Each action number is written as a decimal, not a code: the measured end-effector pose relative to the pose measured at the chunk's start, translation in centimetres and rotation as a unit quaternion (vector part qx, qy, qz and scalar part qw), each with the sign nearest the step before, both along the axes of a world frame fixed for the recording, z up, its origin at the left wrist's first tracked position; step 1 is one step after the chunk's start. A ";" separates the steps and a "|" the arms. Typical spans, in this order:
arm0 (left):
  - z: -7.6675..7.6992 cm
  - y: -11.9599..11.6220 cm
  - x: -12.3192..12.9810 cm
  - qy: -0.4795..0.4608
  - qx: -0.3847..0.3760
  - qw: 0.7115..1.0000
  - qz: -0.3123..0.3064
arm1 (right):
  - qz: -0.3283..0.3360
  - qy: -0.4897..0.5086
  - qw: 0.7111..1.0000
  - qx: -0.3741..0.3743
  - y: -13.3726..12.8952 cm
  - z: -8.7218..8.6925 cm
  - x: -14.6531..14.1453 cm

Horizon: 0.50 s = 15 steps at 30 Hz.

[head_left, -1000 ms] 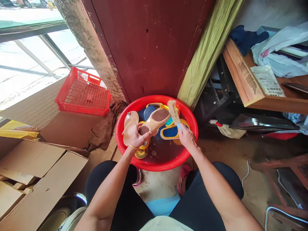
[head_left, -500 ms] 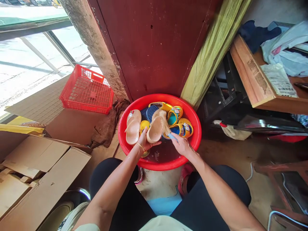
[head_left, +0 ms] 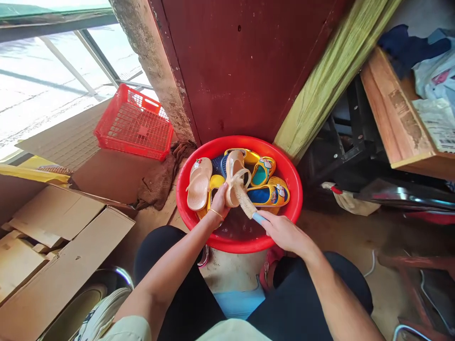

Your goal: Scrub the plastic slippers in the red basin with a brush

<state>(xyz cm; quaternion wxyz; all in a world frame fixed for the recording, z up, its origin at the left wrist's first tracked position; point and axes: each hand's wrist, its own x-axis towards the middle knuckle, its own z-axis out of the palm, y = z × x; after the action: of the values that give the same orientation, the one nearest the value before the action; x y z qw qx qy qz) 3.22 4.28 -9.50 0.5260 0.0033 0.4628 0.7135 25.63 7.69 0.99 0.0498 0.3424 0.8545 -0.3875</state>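
Observation:
Over the red basin (head_left: 297, 194), my left hand (head_left: 219, 204) grips a beige clog (head_left: 233, 162) by its heel end. My right hand (head_left: 284, 231) is closed round the blue handle of a scrubbing brush (head_left: 246, 202), its pale bristles against the clog near the strap. The other beige clog (head_left: 198, 188), with a red decoration on its toe, lies to the left in the basin. Yellow clogs (head_left: 280, 192) with blue or teal insides and a dark blue shoe (head_left: 217, 163) are heaped around them. Dark water (head_left: 238, 227) shows at the near side.
A red plastic crate (head_left: 133, 124) stands on cardboard at the left, beside a brown cloth (head_left: 156, 187). Cardboard boxes (head_left: 67, 265) are nearer on that side. Behind the basin is a dark red panel (head_left: 241, 76); a wooden drawer (head_left: 398, 109) juts out at the right.
The held clog has turned so its strap and upper face me, instead of its inside. The brush has moved from the clog's right side onto the strap area, and my right hand is lower.

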 end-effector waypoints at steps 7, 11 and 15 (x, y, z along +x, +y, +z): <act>-0.4 -1.3 4.1 0.091 -0.022 0.992 -0.082 | -0.143 0.020 0.985 0.091 3.1 -4.5 -6.6; 0.5 -0.8 1.9 0.068 -0.012 0.997 -0.037 | -0.049 0.057 0.997 -0.012 1.2 -2.4 -4.2; 1.8 0.0 -2.9 0.100 0.022 0.991 0.081 | 0.024 0.065 0.997 -0.044 -0.6 -0.4 0.4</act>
<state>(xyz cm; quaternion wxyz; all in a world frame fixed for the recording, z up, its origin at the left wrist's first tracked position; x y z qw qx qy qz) 0.28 4.28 -7.70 0.4173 0.0483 0.4956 0.7602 26.02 7.05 0.59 0.0180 0.2937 0.8459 -0.4448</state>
